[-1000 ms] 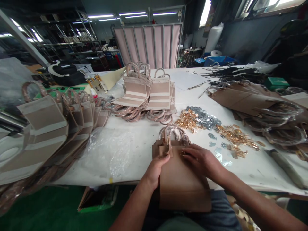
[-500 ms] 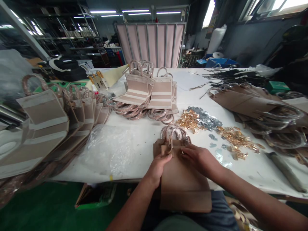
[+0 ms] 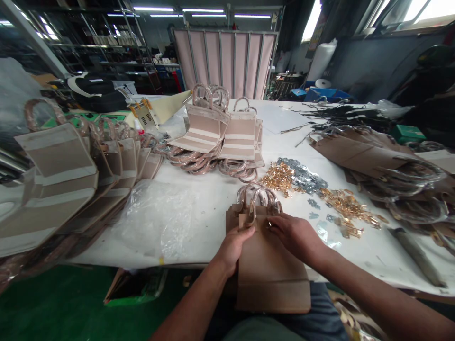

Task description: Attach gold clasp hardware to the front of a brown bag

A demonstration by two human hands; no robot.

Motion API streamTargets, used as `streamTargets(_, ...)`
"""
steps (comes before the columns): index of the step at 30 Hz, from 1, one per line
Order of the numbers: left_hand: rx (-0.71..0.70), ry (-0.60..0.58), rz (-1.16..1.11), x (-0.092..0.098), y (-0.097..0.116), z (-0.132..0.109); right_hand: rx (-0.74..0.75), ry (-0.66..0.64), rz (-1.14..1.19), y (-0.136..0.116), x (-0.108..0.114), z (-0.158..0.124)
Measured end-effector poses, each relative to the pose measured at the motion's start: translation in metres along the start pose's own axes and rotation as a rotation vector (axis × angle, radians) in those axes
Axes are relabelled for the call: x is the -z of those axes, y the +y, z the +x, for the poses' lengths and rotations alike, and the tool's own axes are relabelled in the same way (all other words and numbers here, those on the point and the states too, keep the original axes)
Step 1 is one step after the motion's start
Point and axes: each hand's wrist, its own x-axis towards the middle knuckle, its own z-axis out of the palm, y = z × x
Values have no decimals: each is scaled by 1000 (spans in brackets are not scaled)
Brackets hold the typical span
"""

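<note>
A small stack of tan bag panels (image 3: pixel 270 270) with wrapped round handles (image 3: pixel 259 198) lies at the near edge of the white table (image 3: pixel 213 199), hanging over onto my lap. My left hand (image 3: pixel 232 246) grips the left top corner of the top panel, thumb on its tab. My right hand (image 3: pixel 295 234) rests on the panel's upper right, fingertips pinched at a small gold fitting near the top edge. Gold metal fittings (image 3: pixel 280 176) and silver plates (image 3: pixel 302 173) lie just beyond my right hand.
Striped tan-and-white bags stand in a row at the left (image 3: pixel 71 175) and in a heap at the table's middle (image 3: pixel 220 135). More tan panels pile at the right (image 3: pixel 384 156). A clear plastic sheet (image 3: pixel 156 218) and a dark tool (image 3: pixel 415 255) lie on the table.
My view has shifted slightly. My right hand's fingers have crept a little up and left toward the panel's top edge; my left hand keeps its grip.
</note>
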Motion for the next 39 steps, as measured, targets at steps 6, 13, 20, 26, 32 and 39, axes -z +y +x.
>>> streamTargets(6, 9, 16, 28, 1, -1, 0, -23, 15, 114, 8, -3, -3)
streamTargets(13, 5, 27, 57, 3, -2, -1, 92, -55, 121, 8, 0, -1)
streamTargets(20, 8, 16, 80, 4, -3, 0, 147, -46, 155, 6, 2, -6)
streamTargets(26, 2, 5, 88, 1, 0, 0, 60, 76, 58, -2, -11, -11)
streamTargets(32, 15, 33, 75, 1, 0, -1, 231, 62, 71, 4, -7, -8)
streamTargets(39, -6, 24, 144, 2, -1, 1, 203, 46, 35, 0, -7, -4)
